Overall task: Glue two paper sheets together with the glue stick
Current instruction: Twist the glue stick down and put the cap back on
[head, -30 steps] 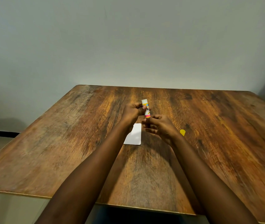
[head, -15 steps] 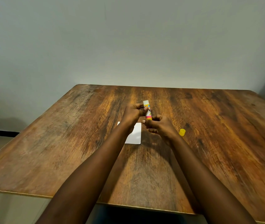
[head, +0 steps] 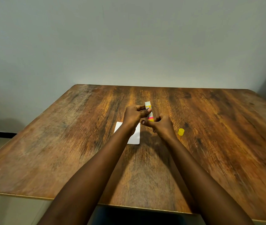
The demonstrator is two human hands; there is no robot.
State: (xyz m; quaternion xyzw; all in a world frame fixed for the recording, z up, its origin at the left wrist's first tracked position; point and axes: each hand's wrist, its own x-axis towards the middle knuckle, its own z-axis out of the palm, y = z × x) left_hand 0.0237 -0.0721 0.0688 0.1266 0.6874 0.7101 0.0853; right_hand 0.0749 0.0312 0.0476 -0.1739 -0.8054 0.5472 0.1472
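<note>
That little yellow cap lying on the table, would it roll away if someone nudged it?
Probably a little. The yellow cap looks round and small, so it is likely light and would skid or roll on the smooth wooden table. It seems to rest on an end, which should steady it. It looks like stiff plastic, unlikely to bend.

Both hands gripping upright glue stick (head: 149, 113), white paper (head: 136, 135) below, yellow cap (head: 181, 132) right, wooden table (head: 64, 143)

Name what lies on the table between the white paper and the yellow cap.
In the head view, the right hand hovers between paper and cap; the table beneath looks bare.
</note>
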